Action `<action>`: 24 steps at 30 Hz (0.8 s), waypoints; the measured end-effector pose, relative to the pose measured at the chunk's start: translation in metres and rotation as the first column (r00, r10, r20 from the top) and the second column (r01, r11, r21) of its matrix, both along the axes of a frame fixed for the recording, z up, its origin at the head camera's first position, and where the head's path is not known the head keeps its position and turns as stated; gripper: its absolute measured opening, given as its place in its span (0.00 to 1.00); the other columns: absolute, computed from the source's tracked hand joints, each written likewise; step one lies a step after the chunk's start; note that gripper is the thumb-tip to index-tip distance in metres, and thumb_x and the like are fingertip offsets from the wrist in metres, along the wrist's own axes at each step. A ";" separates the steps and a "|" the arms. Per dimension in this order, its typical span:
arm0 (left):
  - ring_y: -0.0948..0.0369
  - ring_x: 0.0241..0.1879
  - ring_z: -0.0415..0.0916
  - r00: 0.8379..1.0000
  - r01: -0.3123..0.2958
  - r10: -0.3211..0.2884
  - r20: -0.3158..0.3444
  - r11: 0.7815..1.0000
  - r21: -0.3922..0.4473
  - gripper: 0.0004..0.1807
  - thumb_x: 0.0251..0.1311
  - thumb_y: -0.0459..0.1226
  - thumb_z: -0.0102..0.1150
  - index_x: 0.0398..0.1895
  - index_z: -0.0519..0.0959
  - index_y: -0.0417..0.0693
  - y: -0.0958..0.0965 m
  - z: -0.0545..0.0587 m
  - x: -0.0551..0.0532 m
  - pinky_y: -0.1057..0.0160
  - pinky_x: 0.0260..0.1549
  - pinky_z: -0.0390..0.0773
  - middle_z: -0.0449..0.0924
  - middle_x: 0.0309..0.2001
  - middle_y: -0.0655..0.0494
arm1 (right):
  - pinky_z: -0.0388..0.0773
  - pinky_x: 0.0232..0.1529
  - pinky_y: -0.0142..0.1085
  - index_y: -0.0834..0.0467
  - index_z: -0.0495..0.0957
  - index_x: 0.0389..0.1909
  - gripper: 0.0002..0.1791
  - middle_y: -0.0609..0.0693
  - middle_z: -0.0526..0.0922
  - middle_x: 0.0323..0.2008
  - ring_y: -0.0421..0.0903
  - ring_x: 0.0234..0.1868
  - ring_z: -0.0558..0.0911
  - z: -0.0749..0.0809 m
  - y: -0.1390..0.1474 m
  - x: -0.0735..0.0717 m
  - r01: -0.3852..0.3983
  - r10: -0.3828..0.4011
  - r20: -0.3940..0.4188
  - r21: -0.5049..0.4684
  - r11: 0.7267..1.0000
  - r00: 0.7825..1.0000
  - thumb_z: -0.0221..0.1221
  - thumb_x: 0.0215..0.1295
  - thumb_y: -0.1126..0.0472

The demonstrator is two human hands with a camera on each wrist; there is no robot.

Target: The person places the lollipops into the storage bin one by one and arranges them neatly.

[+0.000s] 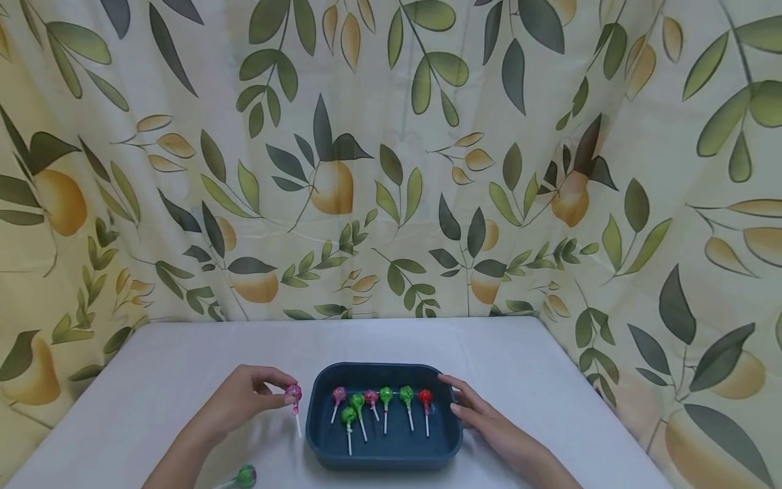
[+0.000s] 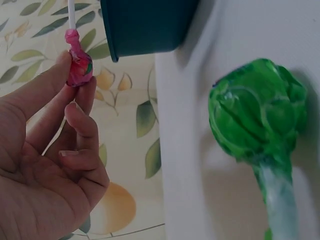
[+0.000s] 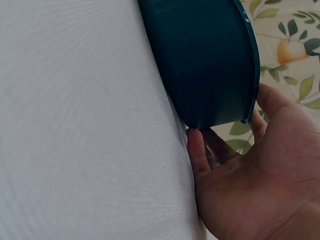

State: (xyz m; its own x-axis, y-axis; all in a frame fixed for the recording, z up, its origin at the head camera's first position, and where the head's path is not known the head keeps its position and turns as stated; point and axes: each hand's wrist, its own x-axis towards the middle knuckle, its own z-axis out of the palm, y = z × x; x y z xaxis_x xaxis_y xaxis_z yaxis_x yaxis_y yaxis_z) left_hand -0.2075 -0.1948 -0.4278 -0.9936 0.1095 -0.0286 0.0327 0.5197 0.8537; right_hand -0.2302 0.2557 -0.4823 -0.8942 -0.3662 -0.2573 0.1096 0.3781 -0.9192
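Observation:
Between thumb and fingertips, my left hand [image 1: 241, 401] pinches a pink-wrapped lollipop [image 1: 294, 392] by its candy end, left of a dark blue tray [image 1: 385, 463]. Its white stick points down, apart from the tray wall. Inside the tray lie several lollipops: pink ones [image 1: 339, 394], green ones [image 1: 406, 393] and a red one [image 1: 425, 396], sticks toward the near side. Against the tray's right end rests my right hand [image 1: 495, 428], its fingers touching the rim and outer wall; in the right wrist view, the little finger [image 3: 197, 150] is low by the table.
A green-wrapped lollipop [image 1: 246, 477] lies on the white table [image 1: 519, 360] near the left forearm, partly cut off by the frame's bottom edge; it looms large in the left wrist view. A leaf-and-fruit patterned curtain [image 1: 391, 258] hangs behind and beside the table.

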 end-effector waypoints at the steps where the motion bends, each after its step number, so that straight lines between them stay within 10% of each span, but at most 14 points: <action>1: 0.54 0.34 0.74 1.000 0.003 -0.003 -0.004 1.000 -0.001 0.13 0.52 0.40 0.81 0.41 0.91 0.53 0.001 0.000 0.000 0.60 0.30 0.72 0.86 0.42 0.57 | 0.54 0.60 0.78 0.32 0.58 0.79 0.33 0.67 0.51 0.79 0.70 0.71 0.64 0.000 0.000 0.000 -0.002 0.002 0.000 0.002 1.000 1.000 0.51 0.77 0.36; 24: 0.54 0.35 0.72 0.998 0.063 -0.063 0.011 0.998 0.011 0.11 0.53 0.41 0.80 0.40 0.91 0.56 0.040 0.003 -0.011 0.59 0.31 0.72 0.85 0.41 0.58 | 0.54 0.60 0.78 0.34 0.56 0.80 0.32 0.68 0.51 0.79 0.71 0.70 0.65 0.001 0.000 0.002 -0.009 0.009 -0.016 -0.004 1.000 1.000 0.49 0.79 0.38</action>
State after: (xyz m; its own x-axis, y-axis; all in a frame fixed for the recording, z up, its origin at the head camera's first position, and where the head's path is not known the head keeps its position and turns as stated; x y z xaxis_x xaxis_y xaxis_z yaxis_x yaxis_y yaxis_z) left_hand -0.2186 -0.1551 -0.4248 -0.9843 0.1724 -0.0381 0.0556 0.5076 0.8598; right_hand -0.2286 0.2552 -0.4812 -0.8948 -0.3754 -0.2416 0.0919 0.3748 -0.9225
